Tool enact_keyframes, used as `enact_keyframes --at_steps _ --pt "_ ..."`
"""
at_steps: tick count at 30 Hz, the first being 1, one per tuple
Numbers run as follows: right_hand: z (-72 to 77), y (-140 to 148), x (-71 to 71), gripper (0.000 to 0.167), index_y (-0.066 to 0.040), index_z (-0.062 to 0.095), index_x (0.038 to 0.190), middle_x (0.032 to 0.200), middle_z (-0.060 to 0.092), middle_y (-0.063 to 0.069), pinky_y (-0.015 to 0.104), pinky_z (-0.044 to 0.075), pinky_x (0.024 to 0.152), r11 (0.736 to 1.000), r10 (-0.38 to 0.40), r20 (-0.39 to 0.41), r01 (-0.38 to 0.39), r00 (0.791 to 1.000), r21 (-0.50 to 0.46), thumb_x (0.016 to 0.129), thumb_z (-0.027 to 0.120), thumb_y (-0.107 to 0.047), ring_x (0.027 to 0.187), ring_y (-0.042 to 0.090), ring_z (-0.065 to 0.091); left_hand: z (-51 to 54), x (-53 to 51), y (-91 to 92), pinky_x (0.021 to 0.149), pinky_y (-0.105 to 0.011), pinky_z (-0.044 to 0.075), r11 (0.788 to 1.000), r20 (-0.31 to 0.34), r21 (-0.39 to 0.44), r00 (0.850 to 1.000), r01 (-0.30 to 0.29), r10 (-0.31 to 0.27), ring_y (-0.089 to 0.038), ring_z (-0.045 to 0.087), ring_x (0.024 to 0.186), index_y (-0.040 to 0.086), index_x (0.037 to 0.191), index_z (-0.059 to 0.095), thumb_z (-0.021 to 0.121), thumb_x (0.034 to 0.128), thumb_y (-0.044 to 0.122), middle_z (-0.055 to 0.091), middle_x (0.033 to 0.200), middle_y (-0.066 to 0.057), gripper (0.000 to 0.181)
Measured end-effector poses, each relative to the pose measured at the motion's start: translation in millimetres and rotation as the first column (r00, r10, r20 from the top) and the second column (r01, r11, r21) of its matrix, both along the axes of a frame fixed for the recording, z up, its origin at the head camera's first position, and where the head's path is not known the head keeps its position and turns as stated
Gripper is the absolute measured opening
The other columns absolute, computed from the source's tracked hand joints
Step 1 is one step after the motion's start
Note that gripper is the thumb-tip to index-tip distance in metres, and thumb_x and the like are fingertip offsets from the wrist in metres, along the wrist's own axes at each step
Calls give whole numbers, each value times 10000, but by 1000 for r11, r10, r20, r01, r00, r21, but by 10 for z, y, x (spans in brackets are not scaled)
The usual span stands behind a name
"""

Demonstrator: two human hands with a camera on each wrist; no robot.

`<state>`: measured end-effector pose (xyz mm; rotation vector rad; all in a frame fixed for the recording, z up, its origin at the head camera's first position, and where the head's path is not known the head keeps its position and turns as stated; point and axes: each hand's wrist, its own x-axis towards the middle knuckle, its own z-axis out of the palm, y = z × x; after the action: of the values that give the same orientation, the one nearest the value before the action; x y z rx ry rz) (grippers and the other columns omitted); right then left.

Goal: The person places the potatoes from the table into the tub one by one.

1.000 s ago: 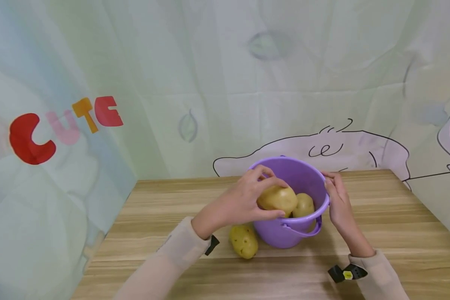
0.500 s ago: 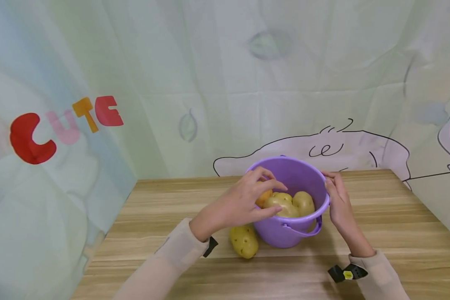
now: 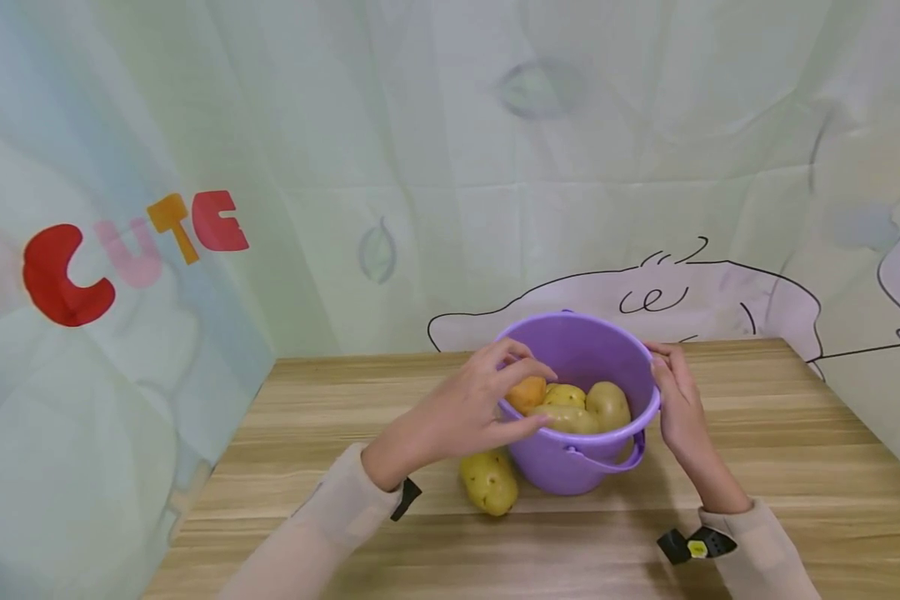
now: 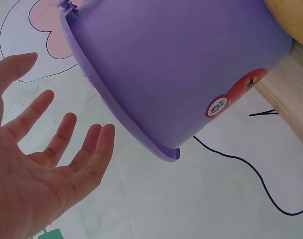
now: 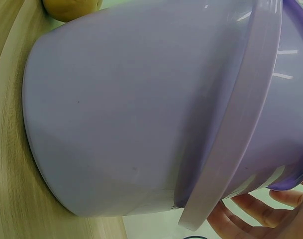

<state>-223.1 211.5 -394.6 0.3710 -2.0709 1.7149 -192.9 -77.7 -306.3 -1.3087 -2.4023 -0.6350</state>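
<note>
A purple bucket stands on the table with several yellow potatoes inside. Beside them, at the bucket's left, lies an orange rounded thing, partly hidden by fingers. My left hand hovers at the left rim, its fingers loosely spread and holding nothing; in the left wrist view that hand is apart from the bucket. On the other side, my right hand grips the bucket's right rim. Its fingers show beside the rim in the right wrist view.
One more potato lies on the wooden table, at the bucket's front left. The bucket's handle hangs down at the front. A printed curtain hangs behind the table's far edge.
My left hand lets go of a potato, which now lies among the others in the bucket, and draws back to the left. My right hand stays on the rim.
</note>
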Motion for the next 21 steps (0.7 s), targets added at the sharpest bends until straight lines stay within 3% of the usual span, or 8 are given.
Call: enact_keyframes --at_steps 7,21 --pt "8 5 -4 361 73 482 1329 1098 610 39 207 512 745 1000 2 -4 -2 1000 -3 1085 336 -149 915 112 613 16 91 -102 868 -320 478 1000 -31 11 1000 -4 5 -174 496 1105 174 1204 627 731 897 328 527 1207 -41 360" --pt "-1 6 1 359 68 480 1326 1125 597 58 202 502 778 1000 -1 -4 1 1000 8 1085 334 -154 951 108 603 -2 234 -250 925 -322 472 999 -34 -35 999 -21 19 -162 501 1122 161 1230 630 738 895 344 528 1221 -24 396"
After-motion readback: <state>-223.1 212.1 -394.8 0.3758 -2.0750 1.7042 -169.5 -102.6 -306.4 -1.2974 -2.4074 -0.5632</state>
